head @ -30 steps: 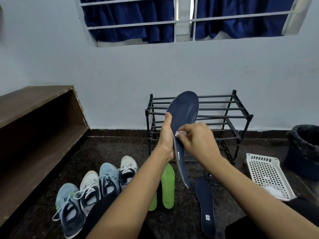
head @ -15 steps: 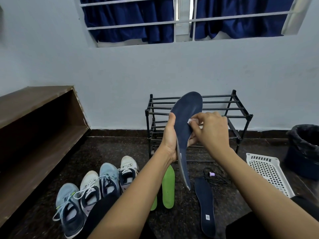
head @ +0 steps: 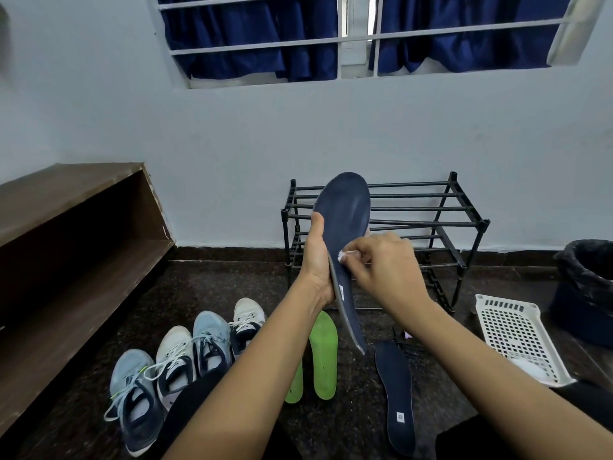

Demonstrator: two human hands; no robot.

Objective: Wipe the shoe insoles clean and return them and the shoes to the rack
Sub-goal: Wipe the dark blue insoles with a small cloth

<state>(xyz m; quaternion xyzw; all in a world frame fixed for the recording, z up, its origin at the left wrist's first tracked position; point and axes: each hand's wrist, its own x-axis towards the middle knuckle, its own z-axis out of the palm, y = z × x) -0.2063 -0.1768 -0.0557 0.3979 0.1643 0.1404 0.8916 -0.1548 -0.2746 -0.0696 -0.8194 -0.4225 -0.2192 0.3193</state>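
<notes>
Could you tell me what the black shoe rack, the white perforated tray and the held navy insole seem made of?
Black tubular shoe rack: likely painted metal, given thin straight bars with a dull sheen. White perforated tray: moulded plastic, from its uniform grid of holes. Dark navy insole: probably foam with a matte fabric-like face; a grey edge layer shows.

Your left hand (head: 315, 260) holds an insole (head: 346, 214) upright before the shoe rack (head: 441, 224) at the wall, and your right hand (head: 388, 270) pinches a wipe (head: 341, 256) against it. On the floor: four sneakers (head: 175, 356) at left, two more insoles (head: 323, 356) below your hands, a lone insole (head: 396, 396) to their right, basket (head: 510, 330) and bin (head: 587, 277) far right.
</notes>
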